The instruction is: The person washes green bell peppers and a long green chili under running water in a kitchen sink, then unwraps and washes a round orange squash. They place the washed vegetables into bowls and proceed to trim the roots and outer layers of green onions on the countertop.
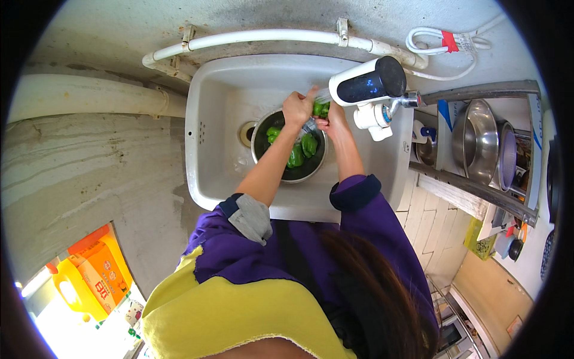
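Note:
Under the running tap, my left hand (297,110) and my right hand (336,118) hold a green pepper (321,109) between them. The fingers of both hands curl in toward it, and partly hide it. Water from the white electric tap (362,84) splashes over the hands. Just below them, a round metal bowl (256,148) sits in the grey-white sink (209,173). Several more green peppers (308,145) lie in the bowl, partly covered by my left wrist.
A drain hole (246,133) shows left of the bowl. White pipes (263,37) run along the wall behind the sink. To the right, a metal rack (472,179) holds steel basins (478,140). An orange-yellow jug (81,284) stands at the lower left.

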A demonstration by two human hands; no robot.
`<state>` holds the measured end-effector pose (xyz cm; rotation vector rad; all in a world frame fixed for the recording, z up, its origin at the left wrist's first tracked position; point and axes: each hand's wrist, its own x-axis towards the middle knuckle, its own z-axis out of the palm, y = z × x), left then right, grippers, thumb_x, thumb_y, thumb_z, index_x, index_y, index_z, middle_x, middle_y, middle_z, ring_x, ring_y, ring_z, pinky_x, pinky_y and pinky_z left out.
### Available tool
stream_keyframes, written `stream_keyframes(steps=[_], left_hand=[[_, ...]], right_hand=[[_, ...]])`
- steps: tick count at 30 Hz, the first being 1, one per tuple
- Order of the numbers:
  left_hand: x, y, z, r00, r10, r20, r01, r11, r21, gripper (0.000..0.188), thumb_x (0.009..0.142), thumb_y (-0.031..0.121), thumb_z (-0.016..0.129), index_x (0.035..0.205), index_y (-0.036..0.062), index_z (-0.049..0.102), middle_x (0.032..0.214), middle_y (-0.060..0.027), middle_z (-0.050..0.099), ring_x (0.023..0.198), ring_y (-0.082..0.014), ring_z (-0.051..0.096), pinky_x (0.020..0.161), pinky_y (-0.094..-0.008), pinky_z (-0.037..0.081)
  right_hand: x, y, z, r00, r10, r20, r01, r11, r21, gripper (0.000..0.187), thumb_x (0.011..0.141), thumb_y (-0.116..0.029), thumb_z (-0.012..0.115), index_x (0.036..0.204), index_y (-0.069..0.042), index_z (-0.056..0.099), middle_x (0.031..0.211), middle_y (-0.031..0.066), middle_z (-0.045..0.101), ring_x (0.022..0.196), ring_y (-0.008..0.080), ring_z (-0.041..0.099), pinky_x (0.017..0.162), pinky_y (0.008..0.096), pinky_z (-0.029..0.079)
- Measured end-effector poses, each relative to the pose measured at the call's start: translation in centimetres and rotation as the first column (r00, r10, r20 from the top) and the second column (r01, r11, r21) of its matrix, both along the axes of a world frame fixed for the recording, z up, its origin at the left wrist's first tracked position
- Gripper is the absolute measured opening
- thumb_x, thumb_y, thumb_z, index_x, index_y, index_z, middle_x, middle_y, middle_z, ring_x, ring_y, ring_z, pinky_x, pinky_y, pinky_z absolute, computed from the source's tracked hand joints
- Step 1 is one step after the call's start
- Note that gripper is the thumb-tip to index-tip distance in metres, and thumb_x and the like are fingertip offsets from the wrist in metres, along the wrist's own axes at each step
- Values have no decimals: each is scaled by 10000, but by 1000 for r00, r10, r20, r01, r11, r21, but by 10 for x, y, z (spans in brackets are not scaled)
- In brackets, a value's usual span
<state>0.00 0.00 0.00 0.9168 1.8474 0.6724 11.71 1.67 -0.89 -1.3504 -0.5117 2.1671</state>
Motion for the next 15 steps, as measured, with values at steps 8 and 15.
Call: stream_keyframes(steps=[8, 15], left_hand=[[13, -30, 11, 995, 11, -97, 50, 794, 606, 410, 722, 322, 644, 918, -16, 517, 1021, -216, 496, 937, -348, 498, 780, -382, 407], [5, -29, 18, 990, 42, -134, 35, 849, 526, 499, 698, 423, 632, 986, 27, 538, 906, -218, 555, 808, -386, 549, 691, -413, 446]], right_hand=[[0, 7, -1, 998, -20, -59, 1, 950, -311, 460, 845, -525, 285, 587, -154, 372, 417, -38, 288, 298, 75, 193, 289, 207, 127], [-17, -3, -2, 955, -6, 297, -11, 998, 55, 496, 827, -507, 296, 578, -100, 432, 487, 47, 370, 400, 174, 312, 374, 292, 232]])
